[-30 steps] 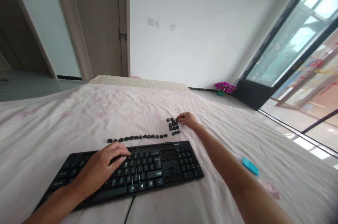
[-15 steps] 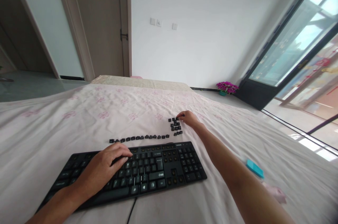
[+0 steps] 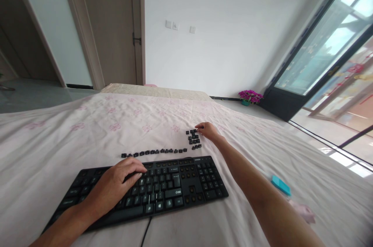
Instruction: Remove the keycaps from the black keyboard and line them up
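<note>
A black keyboard lies at a slant across the bed, its upper function row, navigation cluster and arrow positions bare of caps. Across its left half rests my left hand, fingers stretched out over the keys and the thumb apart. Beyond the keyboard, loose black keycaps form a long row. A tighter group of keycaps lies to its right. At that group's far right corner, my right hand has thumb and index finger at a small keycap, seemingly pinching it; the fingertips partly cover it.
Under everything spreads a pale, wrinkled bedsheet with pink flowers. A turquoise case-like object and a crumpled pink cloth lie right of my right forearm. The keyboard's cable runs toward me.
Very little differs. My right index fingertip has lifted slightly at the corner keycap. My left hand stays on the keyboard, and the keycaps keep their arrangement.
</note>
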